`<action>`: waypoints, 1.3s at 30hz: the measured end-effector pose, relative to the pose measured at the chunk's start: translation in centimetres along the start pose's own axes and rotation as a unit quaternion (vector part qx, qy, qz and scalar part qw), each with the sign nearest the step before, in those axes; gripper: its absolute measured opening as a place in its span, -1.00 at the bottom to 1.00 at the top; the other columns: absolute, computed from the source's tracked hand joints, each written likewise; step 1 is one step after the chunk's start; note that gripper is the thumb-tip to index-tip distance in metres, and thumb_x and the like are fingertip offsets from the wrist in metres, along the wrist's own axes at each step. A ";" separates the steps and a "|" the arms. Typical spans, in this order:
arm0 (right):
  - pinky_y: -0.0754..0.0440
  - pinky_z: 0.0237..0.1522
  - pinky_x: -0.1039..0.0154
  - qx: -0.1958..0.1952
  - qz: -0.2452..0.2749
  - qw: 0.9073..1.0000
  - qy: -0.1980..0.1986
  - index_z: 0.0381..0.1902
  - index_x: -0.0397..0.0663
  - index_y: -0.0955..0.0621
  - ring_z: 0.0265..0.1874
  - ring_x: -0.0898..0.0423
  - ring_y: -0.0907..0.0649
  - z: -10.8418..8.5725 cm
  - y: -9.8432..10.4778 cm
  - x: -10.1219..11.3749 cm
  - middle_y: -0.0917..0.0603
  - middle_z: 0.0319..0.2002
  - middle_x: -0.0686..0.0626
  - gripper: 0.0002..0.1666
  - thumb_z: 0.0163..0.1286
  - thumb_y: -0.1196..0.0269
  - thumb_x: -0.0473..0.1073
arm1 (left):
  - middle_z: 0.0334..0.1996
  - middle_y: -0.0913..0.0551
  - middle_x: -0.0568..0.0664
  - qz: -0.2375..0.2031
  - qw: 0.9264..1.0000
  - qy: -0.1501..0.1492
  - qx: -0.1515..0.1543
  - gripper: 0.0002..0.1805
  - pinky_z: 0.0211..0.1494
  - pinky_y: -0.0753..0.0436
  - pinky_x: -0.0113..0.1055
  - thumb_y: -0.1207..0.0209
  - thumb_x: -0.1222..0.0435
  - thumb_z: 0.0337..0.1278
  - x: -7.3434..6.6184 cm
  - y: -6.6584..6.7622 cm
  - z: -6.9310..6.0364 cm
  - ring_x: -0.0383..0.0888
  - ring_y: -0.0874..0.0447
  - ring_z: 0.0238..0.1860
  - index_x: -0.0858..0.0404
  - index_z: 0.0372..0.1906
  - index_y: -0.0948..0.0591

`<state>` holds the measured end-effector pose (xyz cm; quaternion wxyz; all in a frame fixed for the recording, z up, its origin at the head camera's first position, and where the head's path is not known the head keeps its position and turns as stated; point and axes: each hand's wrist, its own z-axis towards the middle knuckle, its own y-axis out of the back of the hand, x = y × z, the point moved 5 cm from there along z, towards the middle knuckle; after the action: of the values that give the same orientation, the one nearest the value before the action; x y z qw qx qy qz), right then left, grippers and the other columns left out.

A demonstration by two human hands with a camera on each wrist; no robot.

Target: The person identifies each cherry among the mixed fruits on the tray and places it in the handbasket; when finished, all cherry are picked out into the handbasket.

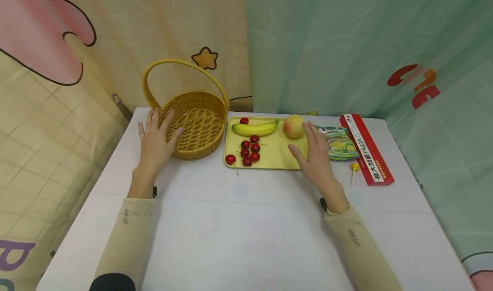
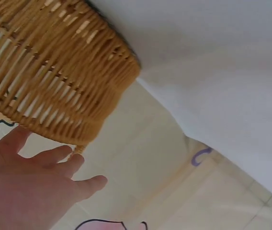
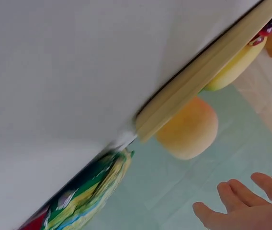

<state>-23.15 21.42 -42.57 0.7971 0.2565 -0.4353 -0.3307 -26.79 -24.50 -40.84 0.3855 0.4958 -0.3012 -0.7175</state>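
A woven basket with a tall arched handle stands at the back left of the table. My left hand is at its near left rim with fingers spread; in the left wrist view the fingers lie close to the wicker, and contact is unclear. My right hand hovers over the right end of a yellow tray, fingers extended and holding nothing. Near its fingertips sits a peach. The tray also bears a banana and several red cherries.
Right of the tray lies a green snack bag, partly behind my right hand. Beside it are a yellow lollipop and a long red pasta box. Printed curtains hang behind the white table.
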 end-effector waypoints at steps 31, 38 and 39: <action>-0.49 0.38 -0.21 0.059 0.104 0.993 -0.007 0.42 -0.28 -0.51 0.29 -0.25 -0.59 1.3 -5.4 4.4 -0.63 0.30 -0.31 -0.40 0.52 -0.31 -0.15 | 0.45 -0.48 0.29 -0.192 0.964 0.178 -0.044 -0.07 0.50 -0.42 0.14 -0.11 0.44 0.32 4.2 -0.2 -0.6 0.28 -0.48 0.44 0.08 0.73 -0.04; -0.59 0.28 -0.16 0.070 0.120 0.990 0.004 0.31 -0.31 -0.59 0.20 -0.21 -0.65 1.3 -6.2 4.7 -0.69 0.22 -0.31 -0.50 0.51 -0.32 -0.20 | 0.35 -0.55 0.40 -0.137 0.966 0.216 -0.044 -0.17 0.48 -0.36 0.27 -0.16 0.34 0.31 3.6 -0.1 -0.9 0.49 -0.44 0.37 0.23 0.67 -0.20; -0.61 0.25 -0.16 0.072 0.120 0.990 0.006 0.29 -0.32 -0.61 0.19 -0.21 -0.66 1.3 -6.3 4.7 -0.70 0.20 -0.32 -0.52 0.51 -0.33 -0.20 | 0.38 -0.52 0.41 -0.131 0.966 0.220 -0.040 -0.18 0.47 -0.34 0.30 -0.15 0.32 0.32 3.5 -0.1 -0.9 0.50 -0.43 0.37 0.24 0.66 -0.20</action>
<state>-24.24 13.67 -43.84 0.8131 0.2614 -0.4808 -0.1983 -26.71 -27.47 -42.94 0.3642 0.6610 -0.1119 -0.6464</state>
